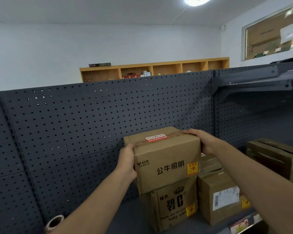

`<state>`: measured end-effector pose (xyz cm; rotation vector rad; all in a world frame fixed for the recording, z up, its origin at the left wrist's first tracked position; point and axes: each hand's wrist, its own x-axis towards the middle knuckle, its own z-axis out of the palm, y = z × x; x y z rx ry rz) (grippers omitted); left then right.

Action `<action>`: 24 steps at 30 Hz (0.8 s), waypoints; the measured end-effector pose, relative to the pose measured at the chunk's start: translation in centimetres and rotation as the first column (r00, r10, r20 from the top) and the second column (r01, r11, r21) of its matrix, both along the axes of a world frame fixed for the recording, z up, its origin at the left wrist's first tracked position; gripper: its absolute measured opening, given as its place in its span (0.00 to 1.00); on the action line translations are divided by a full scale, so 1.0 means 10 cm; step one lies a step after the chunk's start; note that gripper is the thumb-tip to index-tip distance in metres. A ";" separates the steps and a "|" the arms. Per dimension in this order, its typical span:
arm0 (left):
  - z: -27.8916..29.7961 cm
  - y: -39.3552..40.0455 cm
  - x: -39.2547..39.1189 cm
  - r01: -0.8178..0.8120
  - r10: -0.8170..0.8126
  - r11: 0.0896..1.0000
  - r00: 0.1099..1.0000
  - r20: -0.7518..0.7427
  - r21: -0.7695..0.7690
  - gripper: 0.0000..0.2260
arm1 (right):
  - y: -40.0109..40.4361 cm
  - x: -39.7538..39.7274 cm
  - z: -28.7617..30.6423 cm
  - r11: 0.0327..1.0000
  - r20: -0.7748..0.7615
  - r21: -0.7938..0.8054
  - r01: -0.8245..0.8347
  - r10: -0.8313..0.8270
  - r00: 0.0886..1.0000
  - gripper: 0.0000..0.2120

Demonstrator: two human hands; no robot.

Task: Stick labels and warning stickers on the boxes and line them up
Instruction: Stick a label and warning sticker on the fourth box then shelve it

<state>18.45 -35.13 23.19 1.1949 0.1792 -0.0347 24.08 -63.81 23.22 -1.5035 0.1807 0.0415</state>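
Our left hand and right hand clasp the top box; off-centre release risks toppling the lower box.

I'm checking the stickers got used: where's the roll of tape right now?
In the head view the tape roll sits at the bottom left on the shelf, against the pegboard, just left of the left forearm and well left of the stacked boxes.

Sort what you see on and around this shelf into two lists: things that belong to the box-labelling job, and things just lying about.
Job:
top box, held by left hand and right hand
its red label and orange warning sticker
box beneath
box with white label

Lying about:
tape roll
dark crate
wooden cubby shelf
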 end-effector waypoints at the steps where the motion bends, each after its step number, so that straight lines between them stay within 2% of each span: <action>1: -0.01 0.01 0.00 0.000 -0.001 1.000 1.000 0.007 0.011 0.12 | 0.00 -0.01 0.01 1.000 0.009 -0.010 0.001 -0.001 1.000 0.23; 5: 0.01 0.06 0.00 -0.002 -0.001 0.994 0.999 0.032 0.110 0.12 | 0.01 -0.10 0.08 0.987 0.085 -0.144 0.068 -0.056 0.995 0.19; 8: 0.08 0.09 -0.01 0.000 -0.004 0.980 1.000 0.023 0.198 0.12 | 0.00 -0.16 0.16 0.933 0.182 -0.337 0.130 -0.070 0.981 0.12; 11: 0.14 0.10 -0.04 -0.005 -0.006 0.962 0.999 0.041 0.273 0.13 | 0.00 -0.16 0.23 0.879 0.317 -0.426 0.213 -0.075 0.945 0.07; 13: 0.16 0.12 -0.04 -0.012 -0.017 0.952 0.996 0.090 0.307 0.15 | 0.03 -0.22 0.26 0.833 0.407 -0.485 0.266 -0.054 0.912 0.08; 17: 0.21 0.20 -0.11 -0.135 -0.007 0.877 0.956 0.292 0.461 0.23 | 0.14 -0.43 0.33 0.608 0.616 -0.643 0.466 0.050 0.786 0.11; 19: 0.19 0.25 -0.22 -0.215 -0.067 0.790 0.900 0.430 0.574 0.20 | 0.25 -0.57 0.33 0.497 0.687 -0.671 0.550 0.138 0.714 0.11; 22: 0.11 0.34 -0.39 -0.345 -0.116 0.687 0.816 0.566 0.639 0.12 | 0.44 -0.87 0.27 0.257 0.730 -0.682 0.685 0.301 0.613 0.13; 24: 0.04 0.42 -0.51 -0.407 -0.140 0.639 0.772 0.620 0.652 0.09 | 0.60 -1.11 0.21 0.192 0.725 -0.673 0.714 0.361 0.586 0.15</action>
